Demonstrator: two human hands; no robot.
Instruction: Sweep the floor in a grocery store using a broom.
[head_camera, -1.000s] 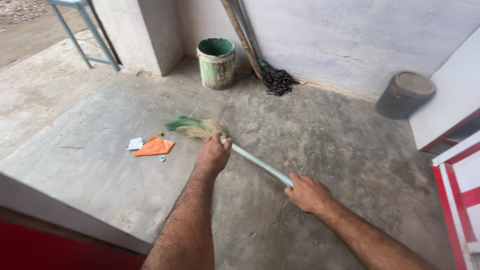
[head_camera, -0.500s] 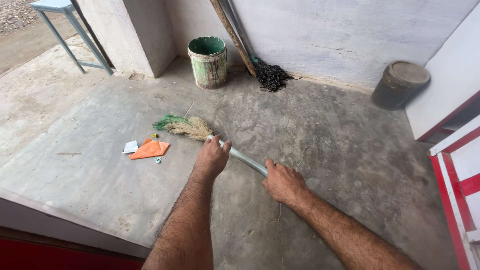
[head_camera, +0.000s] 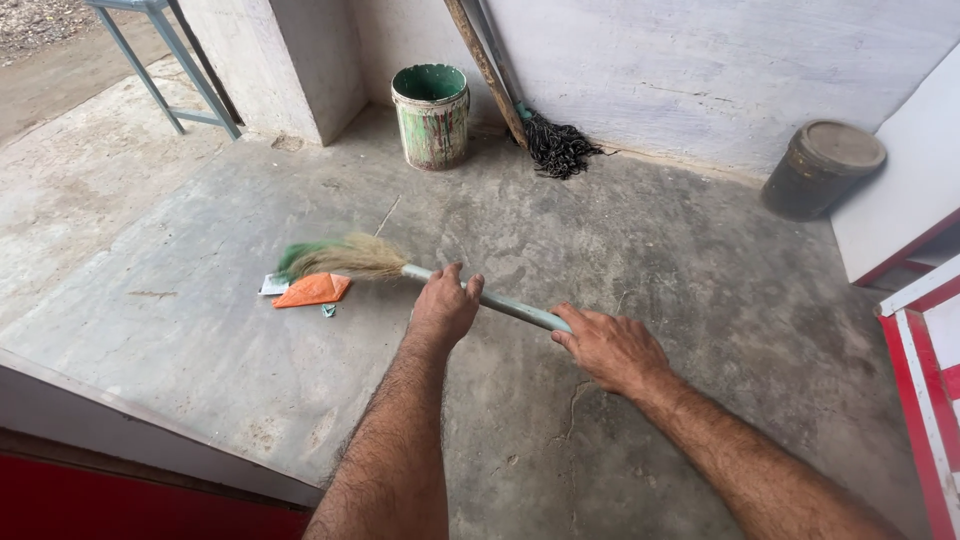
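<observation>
Broom (head_camera: 400, 268) sits mid-frame, bristles touching orange scrap (head_camera: 312, 290). Left hand (head_camera: 443, 308) and right hand (head_camera: 608, 348) both wrapped tight round the handle. Looks light, stiff pole, floppy bristles.

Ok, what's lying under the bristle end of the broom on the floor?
The broom bristles rest by an orange wrapper, a white paper scrap and a tiny green bit on the concrete floor. Anything directly beneath the bristles is covered.
</observation>
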